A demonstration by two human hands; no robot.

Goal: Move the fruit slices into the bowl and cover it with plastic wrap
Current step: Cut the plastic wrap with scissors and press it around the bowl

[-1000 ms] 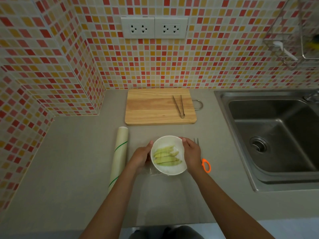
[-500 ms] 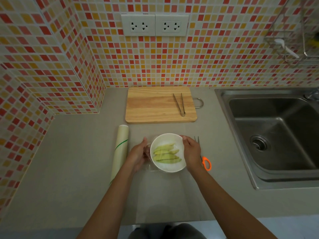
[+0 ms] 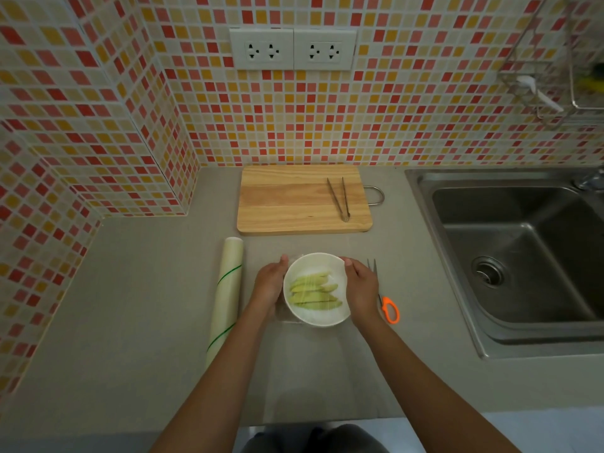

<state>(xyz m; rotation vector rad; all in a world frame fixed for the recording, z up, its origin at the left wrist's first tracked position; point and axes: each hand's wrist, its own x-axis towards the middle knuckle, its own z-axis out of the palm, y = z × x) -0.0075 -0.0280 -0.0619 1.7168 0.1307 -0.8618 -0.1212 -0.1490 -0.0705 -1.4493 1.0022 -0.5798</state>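
A white bowl (image 3: 318, 317) stands on the grey counter, holding several pale green fruit slices (image 3: 313, 292). Clear plastic wrap (image 3: 287, 317) lies over the bowl and shows as a crinkled edge at its lower left. My left hand (image 3: 269, 284) presses flat against the bowl's left side. Against the right side lies my right hand (image 3: 361, 287), thumb at the rim. Both hands cup the bowl with fairly straight fingers. The roll of plastic wrap (image 3: 227, 291) lies lengthwise to the left of the bowl.
A wooden cutting board (image 3: 294, 199) with metal tongs (image 3: 340, 199) sits behind the bowl. Orange-handled scissors (image 3: 389, 307) lie just right of my right hand. A steel sink (image 3: 516, 256) fills the right side. Tiled walls close the back and left.
My left hand has slid further up along the bowl's left side, pressing the wrap there. The right hand stays at the right rim.
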